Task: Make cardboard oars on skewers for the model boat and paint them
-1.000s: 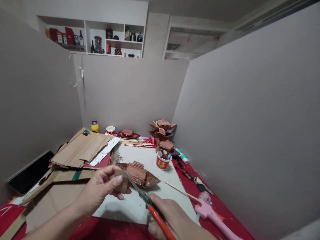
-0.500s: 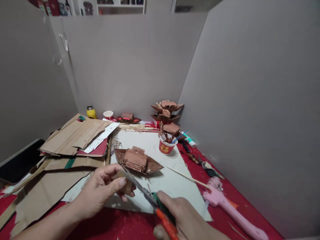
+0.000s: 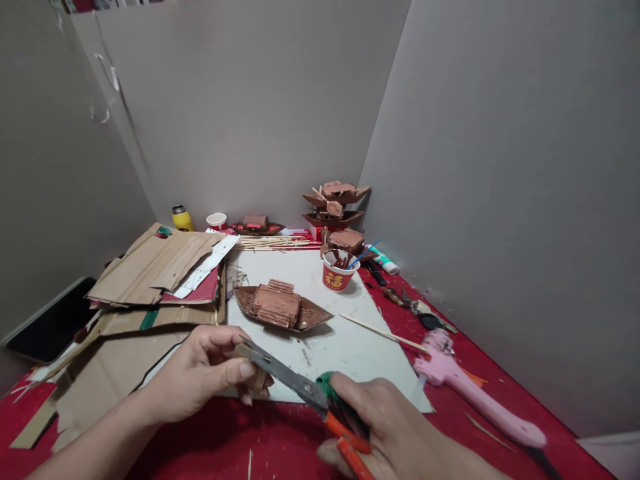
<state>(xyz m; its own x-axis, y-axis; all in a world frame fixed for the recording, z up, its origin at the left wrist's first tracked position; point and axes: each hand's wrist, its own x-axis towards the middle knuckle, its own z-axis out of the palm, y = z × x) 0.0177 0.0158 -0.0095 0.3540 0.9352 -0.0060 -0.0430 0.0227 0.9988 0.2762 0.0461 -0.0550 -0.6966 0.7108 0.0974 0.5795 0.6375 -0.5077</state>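
Observation:
Between its thumb and fingers, my left hand [image 3: 200, 373] pinches a small piece of brown cardboard [image 3: 257, 381], mostly hidden by the fingers. My right hand [image 3: 385, 420] grips scissors [image 3: 300, 387] with orange and green handles. Their blades lie across the cardboard at my left fingertips; the cut itself is too small to make out. Just beyond both hands, a brown model boat [image 3: 277, 307] with a ribbed cabin rests on a white board [image 3: 320, 347].
Cardboard sheets [image 3: 150, 267] are stacked at left beside a dark tablet [image 3: 50, 320]. A red paint cup [image 3: 339, 277] stands behind the boat. More model boats [image 3: 335, 213] are stacked at the back. A pink glue gun [image 3: 480, 393] and thin sticks [image 3: 280, 242] lie about.
The scissor blades have closed together across the cardboard, and the handles have come round slightly. My view has tipped downward a little; my left hand keeps its pinch.

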